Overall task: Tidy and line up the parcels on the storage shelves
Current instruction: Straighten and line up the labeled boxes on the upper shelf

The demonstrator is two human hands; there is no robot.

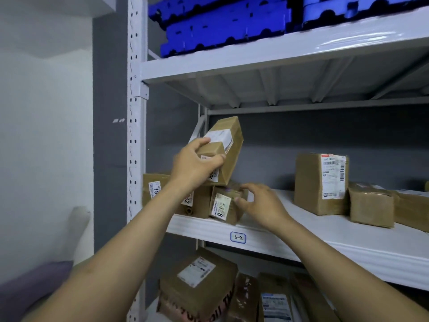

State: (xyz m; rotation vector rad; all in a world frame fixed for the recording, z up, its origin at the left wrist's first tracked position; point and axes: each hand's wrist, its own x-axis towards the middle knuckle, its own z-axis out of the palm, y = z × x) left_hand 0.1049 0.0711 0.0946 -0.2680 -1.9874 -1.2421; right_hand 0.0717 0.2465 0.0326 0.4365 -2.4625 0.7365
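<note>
While the left hand (195,163) grasps a tilted parcel (229,140) raised above the cluster at the nine o'clock end of shelf 6-2 (348,247), the right hand (260,203) curls its fingers round a labelled parcel (222,205) standing askew beneath. Toward three o'clock, a tall parcel (320,182) and a squat parcel (371,205) sit unevenly. The lining-up appears barely begun, with most parcels still unsquared.
</note>
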